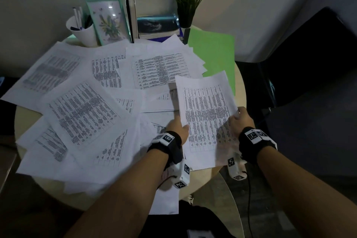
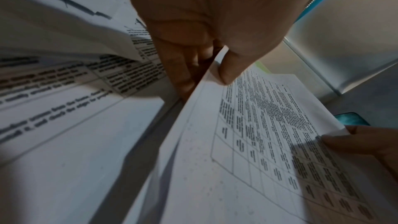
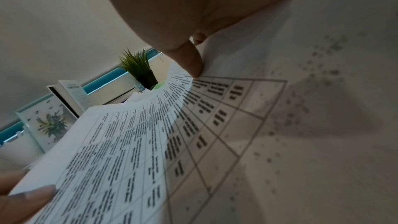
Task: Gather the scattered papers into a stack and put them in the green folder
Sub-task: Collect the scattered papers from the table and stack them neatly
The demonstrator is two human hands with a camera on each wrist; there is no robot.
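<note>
Both hands hold one printed sheet (image 1: pixel 205 118) up off the round table (image 1: pixel 29 120). The left hand (image 1: pixel 178 126) pinches the sheet's left edge, thumb on top and fingers (image 2: pixel 183 67) curled under it. The right hand (image 1: pixel 240 118) pinches the right edge, thumb on the printed side; its other fingers are behind the sheet, so how they lie cannot be seen well. It may be more than one sheet in the hands, but the edge is too thin to tell. The other papers (image 1: pixel 83 114) lie spread out on the table, left of the left fingers and past both sets of fingertips. The green folder (image 1: pixel 214 54) lies flat beyond the fingertips, a bit toward the right hand, with some papers over its near corner. This looks like the start of gathering: one sheet is up, most are not. Next, it seems best to let one hand go, keep the sheet in the other, and slide the free fingers under a nearby sheet to add it.
</note>
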